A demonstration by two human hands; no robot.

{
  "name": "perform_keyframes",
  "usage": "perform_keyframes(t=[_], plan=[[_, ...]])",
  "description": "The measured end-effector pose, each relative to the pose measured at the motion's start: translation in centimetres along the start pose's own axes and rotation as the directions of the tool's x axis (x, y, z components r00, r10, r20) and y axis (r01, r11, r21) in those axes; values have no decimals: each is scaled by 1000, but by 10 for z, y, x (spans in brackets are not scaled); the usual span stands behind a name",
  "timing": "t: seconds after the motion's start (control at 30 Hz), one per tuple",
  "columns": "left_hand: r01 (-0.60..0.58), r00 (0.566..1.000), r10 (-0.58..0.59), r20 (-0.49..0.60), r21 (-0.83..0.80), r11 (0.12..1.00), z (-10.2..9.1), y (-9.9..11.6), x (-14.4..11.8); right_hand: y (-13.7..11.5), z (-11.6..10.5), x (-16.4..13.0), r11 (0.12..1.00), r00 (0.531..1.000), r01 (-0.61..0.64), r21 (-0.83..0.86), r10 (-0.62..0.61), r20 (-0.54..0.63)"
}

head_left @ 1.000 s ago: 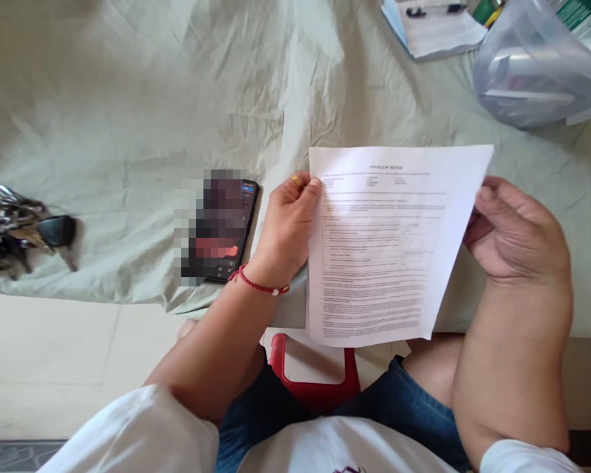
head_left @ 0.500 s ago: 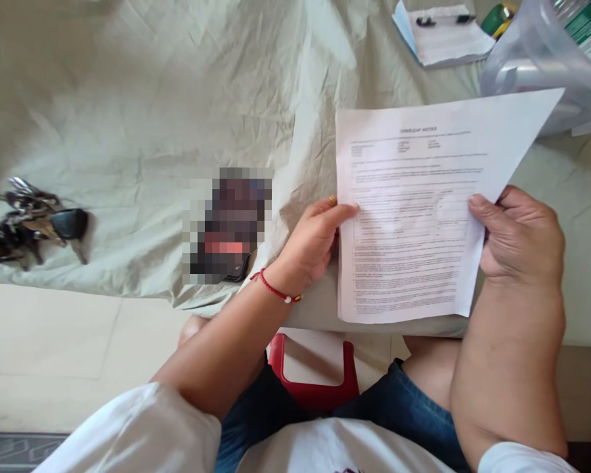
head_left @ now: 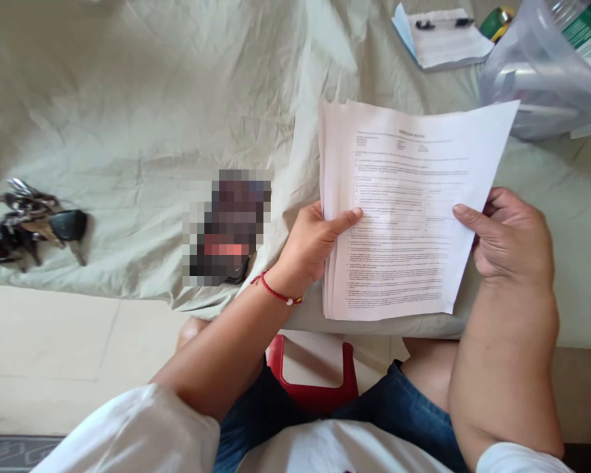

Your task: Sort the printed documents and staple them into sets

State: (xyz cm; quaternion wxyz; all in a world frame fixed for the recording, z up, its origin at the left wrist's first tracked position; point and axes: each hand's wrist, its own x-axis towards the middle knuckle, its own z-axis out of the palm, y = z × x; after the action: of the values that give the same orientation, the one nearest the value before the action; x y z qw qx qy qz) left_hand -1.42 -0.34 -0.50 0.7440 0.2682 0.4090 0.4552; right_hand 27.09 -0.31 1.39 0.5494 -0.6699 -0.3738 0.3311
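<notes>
A stack of printed paper sheets (head_left: 398, 263) is held up between my two hands, over the front edge of the cloth-covered table. My left hand (head_left: 318, 240) pinches the stack's left edge, thumb on the front page and fingers hidden behind. At the right edge, my right hand (head_left: 507, 230) grips the paper with its thumb in front; its other fingers are partly behind. Sheet edges fan out slightly along the left side. Small print covers the top page, too blurred to read. A phone (head_left: 234, 226), mostly pixelated, lies left of my left hand.
A bunch of keys (head_left: 34, 223) lies at the far left on the green cloth (head_left: 142, 98). At the back right are a notepad with a pen (head_left: 448, 43), a tape measure (head_left: 496, 23) and a clear plastic container (head_left: 546, 79). A red stool (head_left: 315, 394) stands below the table edge.
Both hands have shifted slightly left with the papers. The stack's left edges are now more fanned out, and my left thumb lies further over the front page.
</notes>
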Motion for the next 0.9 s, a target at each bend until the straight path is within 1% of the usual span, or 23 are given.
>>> perform_keyframes(t=[0.13, 0.2, 0.37, 0.43, 0.57, 0.67, 0.8, 0.9], plan=[[25, 999, -24, -47, 36, 999, 2, 2, 0, 5, -4, 2, 990, 993, 101, -99, -106, -45], [36, 997, -32, -72, 49, 998, 3, 3, 1, 8, -6, 2, 980, 990, 123, -155, -133, -56], [43, 995, -39, -87, 40, 998, 1, 1, 2, 14, -11, 8, 971, 971, 171, -164, -195, -137], [52, 994, -48, -95, 42, 998, 0, 1, 2, 17, -14, 13, 965, 951, 207, -160, -237, -199], [62, 992, -55, -112, 58, 996, -3, 1, 2, 21, -21, 24, 941, 890, 318, -115, -338, -307], [61, 992, -54, -117, 60, 996, -4, 1, 2, 22, -24, 28, 937, 875, 342, -65, -343, -340], [57, 993, -51, -103, 51, 997, -5, 1, 2, 19, -22, 25, 945, 887, 317, -79, -325, -329], [51, 994, -46, -98, 52, 997, -5, 1, 2, 18, -20, 24, 946, 884, 315, -73, -321, -340]])
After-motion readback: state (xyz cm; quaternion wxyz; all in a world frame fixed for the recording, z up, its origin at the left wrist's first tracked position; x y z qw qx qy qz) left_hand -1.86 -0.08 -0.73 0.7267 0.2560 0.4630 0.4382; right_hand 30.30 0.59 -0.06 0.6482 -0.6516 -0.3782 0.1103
